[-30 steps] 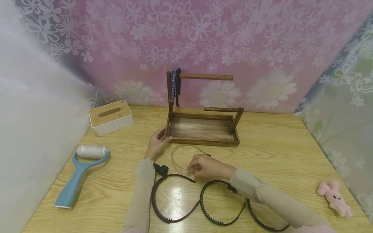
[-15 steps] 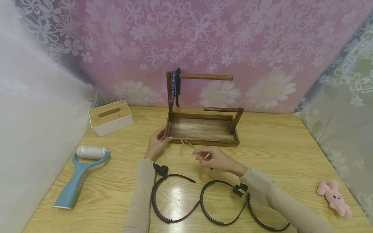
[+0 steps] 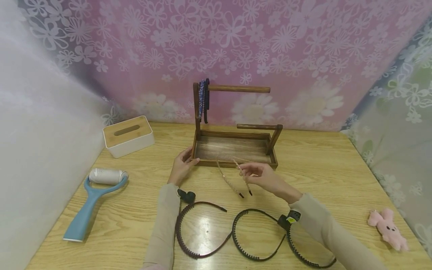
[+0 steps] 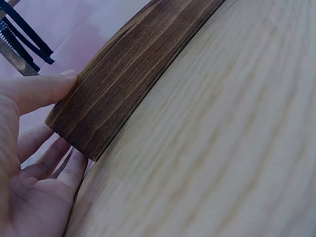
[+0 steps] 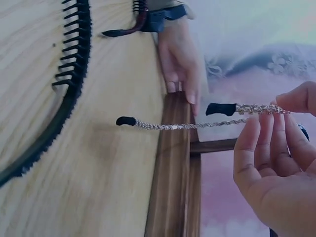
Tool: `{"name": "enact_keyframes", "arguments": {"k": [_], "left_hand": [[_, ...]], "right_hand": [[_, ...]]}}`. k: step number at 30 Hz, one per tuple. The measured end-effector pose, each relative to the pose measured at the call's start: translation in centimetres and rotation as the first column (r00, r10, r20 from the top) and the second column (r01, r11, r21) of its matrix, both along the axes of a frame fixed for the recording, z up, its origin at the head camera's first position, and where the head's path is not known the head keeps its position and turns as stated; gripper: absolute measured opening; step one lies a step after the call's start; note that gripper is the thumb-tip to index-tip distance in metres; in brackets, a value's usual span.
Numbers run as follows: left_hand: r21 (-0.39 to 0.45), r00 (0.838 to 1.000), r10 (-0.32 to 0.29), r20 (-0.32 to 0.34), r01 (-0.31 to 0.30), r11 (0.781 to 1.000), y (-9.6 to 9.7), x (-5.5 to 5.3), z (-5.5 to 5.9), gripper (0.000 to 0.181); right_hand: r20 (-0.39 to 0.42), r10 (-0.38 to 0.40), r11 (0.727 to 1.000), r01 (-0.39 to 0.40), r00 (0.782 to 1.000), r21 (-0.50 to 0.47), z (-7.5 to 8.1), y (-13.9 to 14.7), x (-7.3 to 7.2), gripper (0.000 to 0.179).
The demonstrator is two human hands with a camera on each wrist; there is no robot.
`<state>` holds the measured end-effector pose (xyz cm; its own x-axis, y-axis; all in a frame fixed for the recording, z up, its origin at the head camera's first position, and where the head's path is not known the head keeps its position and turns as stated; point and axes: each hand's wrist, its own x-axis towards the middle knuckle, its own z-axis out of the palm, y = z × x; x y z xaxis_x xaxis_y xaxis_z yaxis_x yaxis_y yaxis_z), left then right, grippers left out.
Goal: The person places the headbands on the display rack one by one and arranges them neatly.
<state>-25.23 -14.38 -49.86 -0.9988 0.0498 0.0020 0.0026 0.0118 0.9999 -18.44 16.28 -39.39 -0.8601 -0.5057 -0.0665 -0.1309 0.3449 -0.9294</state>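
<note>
My right hand point(image 3: 266, 180) pinches a thin, sparkly beaded headband point(image 5: 173, 127) between thumb and fingertips. It is raised off the table just in front of the dark wooden rack point(image 3: 233, 149), its two black-tipped ends point(image 5: 221, 109) pointing back towards me in the head view. My left hand point(image 3: 183, 165) grips the front left corner of the rack's tray, thumb on the front wall point(image 4: 123, 74) and fingers round the side. At the left end of the rack's upper bar point(image 3: 239, 89) hang a blue patterned headband point(image 3: 201, 99) and a black one point(image 3: 207, 98).
On the table in front lie a dark reddish toothed headband point(image 3: 179, 228) and two black ones, one near the middle point(image 3: 234, 240) and one at right point(image 3: 297, 251). A tissue box point(image 3: 129, 140) and a blue-handled lint roller point(image 3: 88, 210) stand left; a pink plush toy point(image 3: 388, 229) lies right.
My right hand has lifted the beaded headband from the table and moved it up and right towards the rack, turning its ends towards me. My left hand stays on the tray corner.
</note>
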Motion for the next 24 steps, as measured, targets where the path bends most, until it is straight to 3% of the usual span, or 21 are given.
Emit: {"name": "enact_keyframes", "arguments": {"k": [6, 12, 18, 21, 24], "left_hand": [[-0.015, 1.0, 0.008, -0.007, -0.008, 1.0, 0.0, 0.0, -0.1, 0.067], [-0.021, 1.0, 0.018, -0.024, -0.019, 1.0, 0.0, 0.0, -0.2, 0.065], [-0.023, 0.999, 0.025, -0.021, -0.025, 0.999, 0.0, 0.1, 0.0, 0.064], [-0.019, 1.0, 0.024, -0.009, -0.024, 1.0, 0.0, 0.0, -0.1, 0.065], [-0.004, 1.0, 0.018, 0.015, -0.018, 1.0, 0.0, 0.0, 0.1, 0.066]], "right_hand": [[0.002, -0.037, 0.998, 0.037, 0.999, -0.041, 1.5, 1.3, 0.0, 0.043], [-0.027, -0.044, 0.987, 0.04, 0.999, -0.155, 3.5, 2.7, -0.3, 0.028], [-0.046, -0.134, 0.977, 0.124, 0.99, -0.172, 6.2, 3.6, -0.7, 0.029], [-0.062, -0.158, 0.959, 0.138, 0.986, -0.248, 7.4, 4.1, -1.1, 0.029], [-0.094, -0.183, 0.919, 0.136, 0.979, -0.371, 8.4, 4.5, -1.7, 0.029]]}}
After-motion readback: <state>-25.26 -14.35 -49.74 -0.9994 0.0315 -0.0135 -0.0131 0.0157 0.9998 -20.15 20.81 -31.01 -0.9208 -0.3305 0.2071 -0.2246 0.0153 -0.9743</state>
